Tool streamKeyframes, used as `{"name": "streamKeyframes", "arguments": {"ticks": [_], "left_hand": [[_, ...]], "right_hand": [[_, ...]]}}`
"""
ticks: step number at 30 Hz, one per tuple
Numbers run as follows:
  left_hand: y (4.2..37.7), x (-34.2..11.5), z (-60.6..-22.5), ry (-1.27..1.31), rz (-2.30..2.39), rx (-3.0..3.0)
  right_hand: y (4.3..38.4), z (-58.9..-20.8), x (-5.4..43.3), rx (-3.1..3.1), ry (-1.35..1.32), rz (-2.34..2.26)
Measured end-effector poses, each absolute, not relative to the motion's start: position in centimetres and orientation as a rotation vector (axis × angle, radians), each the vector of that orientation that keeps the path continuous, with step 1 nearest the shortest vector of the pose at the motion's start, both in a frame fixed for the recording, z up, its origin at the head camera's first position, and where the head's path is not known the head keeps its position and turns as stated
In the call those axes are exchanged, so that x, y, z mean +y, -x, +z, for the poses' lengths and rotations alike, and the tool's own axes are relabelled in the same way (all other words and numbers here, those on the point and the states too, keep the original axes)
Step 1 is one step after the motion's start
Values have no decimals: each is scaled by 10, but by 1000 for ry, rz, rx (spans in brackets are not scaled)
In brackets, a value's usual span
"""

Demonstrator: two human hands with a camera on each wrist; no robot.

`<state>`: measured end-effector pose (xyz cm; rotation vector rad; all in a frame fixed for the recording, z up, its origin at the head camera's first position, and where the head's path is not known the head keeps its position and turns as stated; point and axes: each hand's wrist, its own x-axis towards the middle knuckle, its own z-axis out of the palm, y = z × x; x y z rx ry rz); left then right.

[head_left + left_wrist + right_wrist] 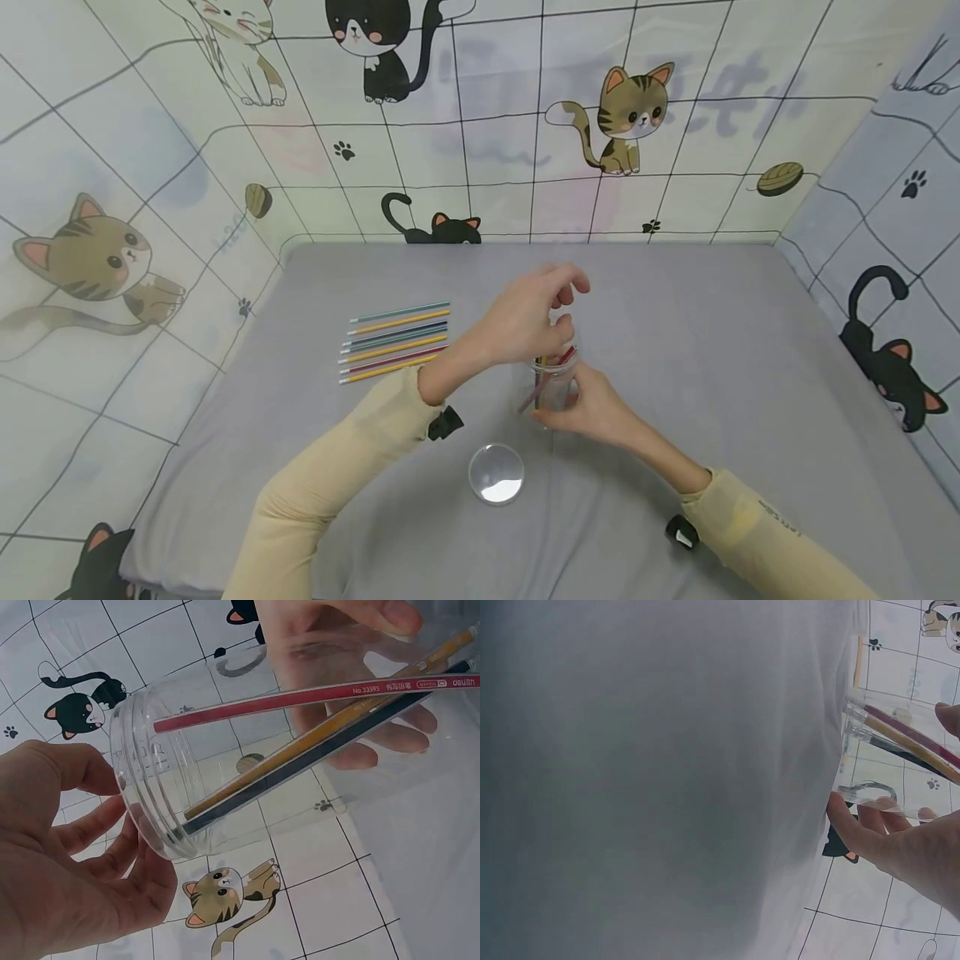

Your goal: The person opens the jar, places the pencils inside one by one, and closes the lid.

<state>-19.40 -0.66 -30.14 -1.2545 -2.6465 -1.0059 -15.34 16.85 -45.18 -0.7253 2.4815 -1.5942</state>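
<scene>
A clear jar (553,388) stands on the grey cloth, gripped low on its side by my right hand (596,407). Inside it lean a red pencil (292,703), a yellow pencil (330,724) and a dark pencil (300,761), seen through the wall in the left wrist view. My left hand (528,317) is over the jar's mouth, its fingers loosely bent around the rim and no pencil between them. In the right wrist view, the right hand's fingers (855,829) lie along the jar's wall.
Left of the jar, several pencils (393,342) lie side by side in a row, yellow, red, dark and teal. A round clear lid (497,473) rests on the grey cloth (675,333) in front of the jar. Cat-print sheets (495,125) stand around the back and sides.
</scene>
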Motion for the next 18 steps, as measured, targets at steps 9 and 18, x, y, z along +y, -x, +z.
{"name": "streamKeyframes", "arguments": {"ticks": [9, 18], "left_hand": [[199, -24, -303, 1159, -1134, -2616], [205, -69, -321, 959, -1350, -2602]], "right_hand": [[154, -453, 166, 2556, 762, -1592], [153, -453, 164, 2627, 770, -1585]]}}
